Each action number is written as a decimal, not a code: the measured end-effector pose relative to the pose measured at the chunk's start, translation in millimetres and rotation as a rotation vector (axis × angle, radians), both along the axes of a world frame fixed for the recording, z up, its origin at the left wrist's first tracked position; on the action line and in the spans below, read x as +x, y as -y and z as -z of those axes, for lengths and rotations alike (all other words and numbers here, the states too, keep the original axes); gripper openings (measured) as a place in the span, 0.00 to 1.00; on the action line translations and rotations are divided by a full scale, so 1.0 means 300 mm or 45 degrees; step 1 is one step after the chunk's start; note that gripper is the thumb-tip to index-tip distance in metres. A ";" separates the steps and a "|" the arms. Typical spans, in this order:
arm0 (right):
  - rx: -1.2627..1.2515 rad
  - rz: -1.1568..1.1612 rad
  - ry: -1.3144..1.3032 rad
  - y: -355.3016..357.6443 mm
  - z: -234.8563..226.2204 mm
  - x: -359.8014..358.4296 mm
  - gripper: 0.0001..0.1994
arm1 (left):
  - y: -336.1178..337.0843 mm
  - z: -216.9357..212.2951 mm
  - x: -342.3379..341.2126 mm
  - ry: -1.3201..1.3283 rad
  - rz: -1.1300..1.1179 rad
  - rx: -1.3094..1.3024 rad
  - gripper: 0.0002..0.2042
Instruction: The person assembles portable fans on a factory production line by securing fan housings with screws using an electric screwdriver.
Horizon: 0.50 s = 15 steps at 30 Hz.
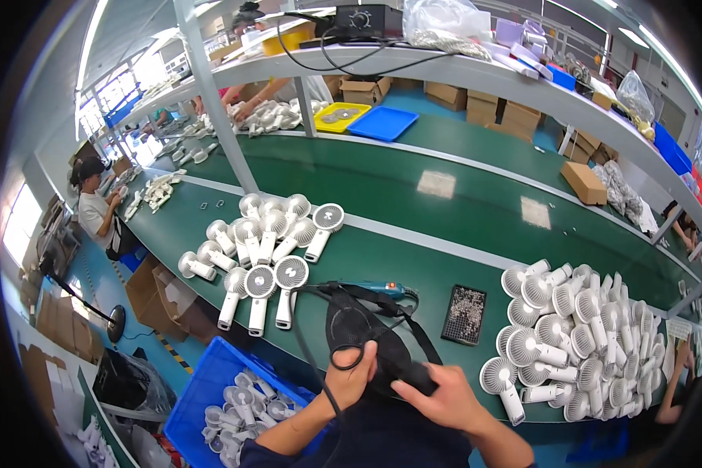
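Observation:
My left hand (354,381) is closed on the near left edge of a black fabric thing with straps (355,327); its exact kind is unclear. A black loop stands up by my left fingers, and a dark cord or strap runs down past that wrist. My right hand (444,396) grips the same black thing from the right, thumb on top. It lies partly over the bench edge. Just beyond it rests a teal electric screwdriver (378,288). A black tray of small screws (465,314) is to the right.
White handheld fans (261,238) lie left on the green bench, and a larger pile of fans (577,335) lies right. A blue bin (210,374) with more fans stands below left. Beyond are a conveyor (351,179), an overhead shelf (460,66) and co-workers at the left and far right.

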State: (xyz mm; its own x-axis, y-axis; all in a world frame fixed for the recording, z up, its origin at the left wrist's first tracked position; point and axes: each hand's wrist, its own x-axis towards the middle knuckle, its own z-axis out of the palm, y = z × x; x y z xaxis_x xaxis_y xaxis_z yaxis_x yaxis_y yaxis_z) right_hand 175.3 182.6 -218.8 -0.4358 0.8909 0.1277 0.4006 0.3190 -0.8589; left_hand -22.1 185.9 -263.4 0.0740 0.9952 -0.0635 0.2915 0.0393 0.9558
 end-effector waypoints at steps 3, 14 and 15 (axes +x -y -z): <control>0.178 -0.181 -0.290 -0.090 -0.096 -0.134 0.14 | 0.074 0.012 -0.025 1.328 0.174 -0.245 0.27; 0.855 -0.599 -0.028 -0.259 -0.416 -0.379 0.16 | 0.007 -0.164 -0.135 0.362 -0.537 1.295 0.22; 0.909 -0.668 -0.023 -0.244 -0.423 -0.388 0.16 | 0.022 -0.175 -0.166 0.236 -0.453 1.153 0.23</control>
State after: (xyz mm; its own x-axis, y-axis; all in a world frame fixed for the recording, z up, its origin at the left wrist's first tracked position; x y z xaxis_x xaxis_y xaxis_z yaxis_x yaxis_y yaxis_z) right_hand 58.7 255.8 -91.8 -0.7584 0.2820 0.5876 0.0402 0.9200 -0.3898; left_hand -71.9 179.3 -210.9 -0.3071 0.6283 0.7148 0.2471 -0.6727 0.6974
